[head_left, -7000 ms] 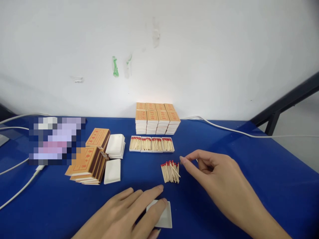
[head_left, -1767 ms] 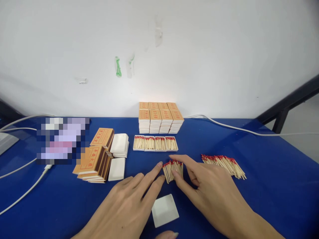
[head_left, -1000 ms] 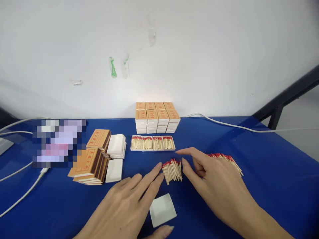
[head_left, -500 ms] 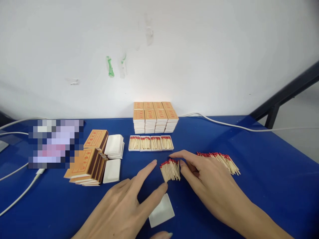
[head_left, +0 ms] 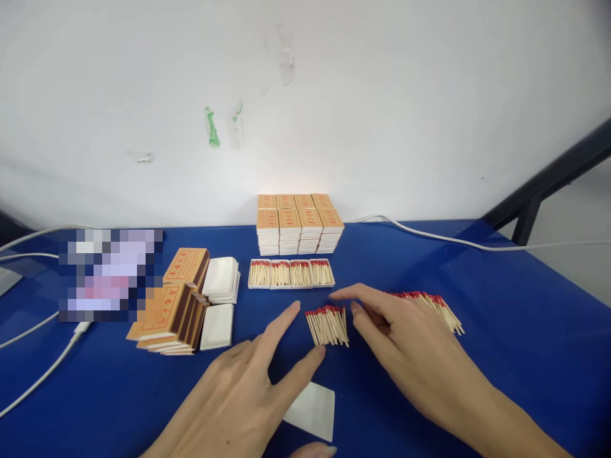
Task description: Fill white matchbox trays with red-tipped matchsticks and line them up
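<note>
A small bundle of red-headed matches (head_left: 327,327) lies on the blue table between my hands, heads pointing away from me. My left hand (head_left: 243,394) is open, its fingers spread; one fingertip is at the bundle's near edge. Below that finger is a white matchbox tray (head_left: 314,408), partly hidden by the hand; whether the hand touches it I cannot tell. My right hand (head_left: 401,343) is open to the right of the bundle, thumb and index finger apart with nothing between them. Behind it a larger pile of matches (head_left: 442,306) is partly covered.
Filled match trays (head_left: 291,273) stand in a row before stacked matchboxes (head_left: 300,222) by the wall. At left are matchbox sleeves (head_left: 165,308), white trays (head_left: 217,326), a blurred-out device (head_left: 109,273) and a white cable (head_left: 57,362). Another cable (head_left: 429,238) runs along the back right.
My right thumb and index finger have drawn slightly away to the right from the bundle, which looks a little more spread. The white tray near my left hand has turned.
</note>
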{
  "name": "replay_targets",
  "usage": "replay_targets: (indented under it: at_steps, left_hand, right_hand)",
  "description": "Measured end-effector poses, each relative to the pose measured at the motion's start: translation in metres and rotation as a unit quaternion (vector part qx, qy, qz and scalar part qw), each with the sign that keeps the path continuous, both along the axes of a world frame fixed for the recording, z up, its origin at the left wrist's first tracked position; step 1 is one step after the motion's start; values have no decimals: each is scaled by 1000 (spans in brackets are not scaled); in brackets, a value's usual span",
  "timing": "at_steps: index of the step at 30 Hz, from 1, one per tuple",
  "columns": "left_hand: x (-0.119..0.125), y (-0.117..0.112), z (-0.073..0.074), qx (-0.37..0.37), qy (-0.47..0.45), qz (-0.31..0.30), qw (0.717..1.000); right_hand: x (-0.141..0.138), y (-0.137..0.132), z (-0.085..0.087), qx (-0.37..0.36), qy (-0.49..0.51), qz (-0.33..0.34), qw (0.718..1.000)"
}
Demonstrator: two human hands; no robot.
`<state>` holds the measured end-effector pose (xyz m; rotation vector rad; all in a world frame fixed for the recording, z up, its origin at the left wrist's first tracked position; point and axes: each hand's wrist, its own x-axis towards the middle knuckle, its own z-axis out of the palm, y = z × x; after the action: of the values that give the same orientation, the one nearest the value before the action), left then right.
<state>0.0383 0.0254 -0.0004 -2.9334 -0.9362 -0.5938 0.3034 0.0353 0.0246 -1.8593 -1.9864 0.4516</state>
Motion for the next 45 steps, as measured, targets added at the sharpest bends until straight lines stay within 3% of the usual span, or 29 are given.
replay_targets:
  at_steps: [6, 23, 26, 31, 37, 45]
  left_hand:
    - [2, -3, 2, 12, -6, 3, 1000]
    - [0, 0, 4, 56, 12, 8, 998]
    - [0, 1, 5, 49, 16, 3, 999]
    - [1, -5, 4, 39, -6, 10, 999]
    - [0, -14, 1, 10, -42, -12, 999]
    - [1, -8, -1, 9, -62, -9, 998]
  right_hand:
    - [6, 3, 0, -9, -42, -56, 998]
    - [3, 3, 10, -41, -34, -59, 997]
    - [14, 6, 14, -16, -81, -114, 990]
    - [29, 2, 17, -10, -245, -195, 950]
    - [27, -8, 9, -7, -340, -136, 930]
    - [26, -7, 3, 13, -353, -100, 930]
